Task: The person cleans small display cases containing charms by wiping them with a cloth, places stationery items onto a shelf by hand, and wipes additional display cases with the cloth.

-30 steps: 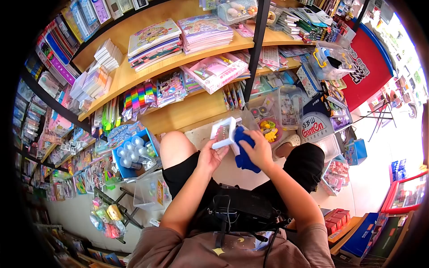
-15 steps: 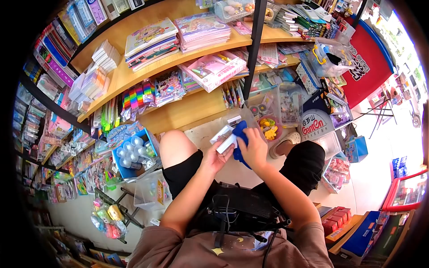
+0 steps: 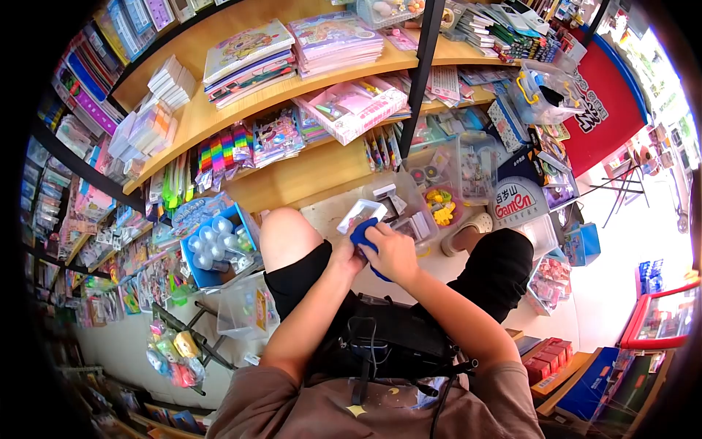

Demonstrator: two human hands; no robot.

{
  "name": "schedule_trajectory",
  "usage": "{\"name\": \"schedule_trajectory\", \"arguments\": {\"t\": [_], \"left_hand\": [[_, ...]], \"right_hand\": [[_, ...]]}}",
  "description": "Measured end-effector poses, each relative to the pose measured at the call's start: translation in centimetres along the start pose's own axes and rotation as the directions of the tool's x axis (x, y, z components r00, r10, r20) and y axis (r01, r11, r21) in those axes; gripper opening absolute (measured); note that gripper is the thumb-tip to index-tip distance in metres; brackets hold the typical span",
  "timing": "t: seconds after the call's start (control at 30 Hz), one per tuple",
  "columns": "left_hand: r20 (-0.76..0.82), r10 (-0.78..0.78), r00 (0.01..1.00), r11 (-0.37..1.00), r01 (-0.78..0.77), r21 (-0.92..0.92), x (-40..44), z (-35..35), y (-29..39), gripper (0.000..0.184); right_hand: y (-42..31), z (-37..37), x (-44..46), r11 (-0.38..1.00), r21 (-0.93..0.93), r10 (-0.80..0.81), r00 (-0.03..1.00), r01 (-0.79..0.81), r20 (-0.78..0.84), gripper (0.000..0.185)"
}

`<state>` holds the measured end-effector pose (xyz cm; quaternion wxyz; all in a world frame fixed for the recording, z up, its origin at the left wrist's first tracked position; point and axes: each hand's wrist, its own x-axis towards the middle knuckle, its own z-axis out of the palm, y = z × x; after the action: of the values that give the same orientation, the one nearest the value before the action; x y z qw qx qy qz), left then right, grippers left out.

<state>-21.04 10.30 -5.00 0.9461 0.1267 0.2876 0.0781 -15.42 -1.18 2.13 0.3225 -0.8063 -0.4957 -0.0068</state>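
My left hand (image 3: 346,256) is closed around the near end of a small white box (image 3: 360,212); its fingers are partly hidden. A bunched blue cloth (image 3: 363,234) lies against the box. My right hand (image 3: 392,253) grips this cloth from above, with its fingers bent over it. Just beyond both hands stands a clear plastic bin (image 3: 418,192) holding several small white boxes. The hands are close together between my knees.
Left of my knee, a blue box (image 3: 191,252) holds clear round capsules. Ahead, wooden shelves (image 3: 281,189) carry stacked books (image 3: 248,55) and a pink tray (image 3: 351,110). Right of the bin are a clear container (image 3: 475,168) and a bowl of yellow pieces (image 3: 442,208). A folded stand (image 3: 197,329) is at lower left.
My right hand has moved left with the blue cloth, which now covers the near part of the white box. My left hand has shifted slightly left, and more of the clear bin shows.
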Motion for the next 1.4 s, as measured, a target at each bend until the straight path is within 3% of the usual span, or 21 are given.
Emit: {"name": "schedule_trajectory", "arguments": {"t": [0.1, 0.13, 0.17, 0.23, 0.37, 0.47, 0.53, 0.63, 0.77, 0.9, 0.97, 1.03, 1.1, 1.2, 1.3, 1.4], "left_hand": [[-0.053, -0.031, 0.998, 0.995, 0.025, -0.099, -0.2, -0.9, 0.1, 0.026], [-0.187, -0.046, 0.981, 0.995, 0.028, -0.098, -1.1, 0.0, -0.3, 0.028], [-0.162, -0.061, 0.985, 0.991, 0.040, -0.131, -0.5, -1.2, -0.9, 0.027], [0.075, -0.124, 0.989, 0.980, 0.134, -0.150, -1.2, -0.5, -1.0, 0.023], [0.041, 0.151, 0.988, 0.944, -0.156, 0.292, -3.4, 2.1, 0.2, 0.023], [0.092, 0.273, 0.957, 0.889, -0.288, 0.355, -5.3, 3.6, 1.9, 0.026], [0.095, 0.341, 0.935, 0.882, -0.353, 0.313, -5.9, 4.1, 4.5, 0.027], [0.035, 0.564, 0.825, 0.807, -0.559, 0.191, -5.6, 3.4, 10.2, 0.028], [0.029, 0.841, 0.540, 0.541, -0.841, -0.008, -7.6, 4.4, 19.1, 0.030], [-0.039, 0.901, 0.432, 0.432, -0.902, -0.006, -6.9, 2.6, 27.0, 0.031], [0.006, 0.905, 0.425, 0.425, -0.905, 0.019, -6.7, 2.5, 29.9, 0.030], [-0.046, 0.910, 0.412, 0.412, -0.911, -0.001, -6.1, 3.0, 31.9, 0.022], [-0.066, 0.880, 0.471, 0.475, -0.878, 0.059, -4.9, 2.4, 34.4, 0.018], [-0.196, 0.839, 0.508, 0.543, -0.810, 0.224, -3.9, 2.1, 35.9, 0.020], [-0.297, 0.857, 0.420, 0.514, -0.666, 0.541, -3.7, 2.3, 36.5, 0.026], [-0.261, 0.889, 0.376, 0.454, -0.651, 0.608, -3.5, 2.5, 37.8, 0.031]], "right_hand": [[2.3, -0.2, 1.3, 0.986, -0.001, 0.165, 0.973, -0.167, -0.159, 0.017], [3.1, -1.0, 1.8, 0.976, -0.046, 0.201, 0.966, -0.211, -0.164, 0.017], [4.1, -1.9, 2.1, 0.962, -0.093, 0.238, 0.956, -0.256, -0.171, 0.017], [7.2, -2.0, 1.6, 0.926, -0.128, 0.330, 0.925, -0.356, -0.191, 0.021], [11.4, -2.2, -1.6, 0.809, -0.030, 0.579, 0.805, -0.587, -0.129, 0.036], [15.1, -2.0, -5.1, 0.794, 0.070, 0.608, 0.789, -0.604, -0.090, 0.044], [18.6, -1.0, -6.9, 0.767, 0.288, 0.614, 0.787, -0.574, -0.066, 0.043], [15.5, -2.7, -5.3, 0.769, 0.301, 0.610, 0.788, -0.564, -0.080, 0.026], [15.4, -1.7, -6.0, 0.841, 0.153, 0.532, 0.843, -0.518, -0.071, 0.025], [15.0, -1.3, -5.9, 0.821, 0.143, 0.558, 0.830, -0.552, 0.001, 0.028], [15.8, -0.8, -6.4, 0.812, 0.201, 0.554, 0.832, -0.548, 0.031, 0.028], [15.3, -0.8, -6.4, 0.836, 0.163, 0.534, 0.845, -0.524, -0.024, 0.025], [15.9, -0.5, -6.8, 0.856, 0.142, 0.508, 0.860, -0.496, -0.055, 0.025], [15.7, -0.7, -7.0, 0.851, 0.091, 0.523, 0.852, -0.518, -0.038, 0.029], [15.0, -1.0, -6.8, 0.856, 0.067, 0.514, 0.857, -0.512, -0.023, 0.031], [15.1, -0.8, -7.1, 0.855, 0.017, 0.519, 0.855, -0.519, -0.017, 0.031]]}}
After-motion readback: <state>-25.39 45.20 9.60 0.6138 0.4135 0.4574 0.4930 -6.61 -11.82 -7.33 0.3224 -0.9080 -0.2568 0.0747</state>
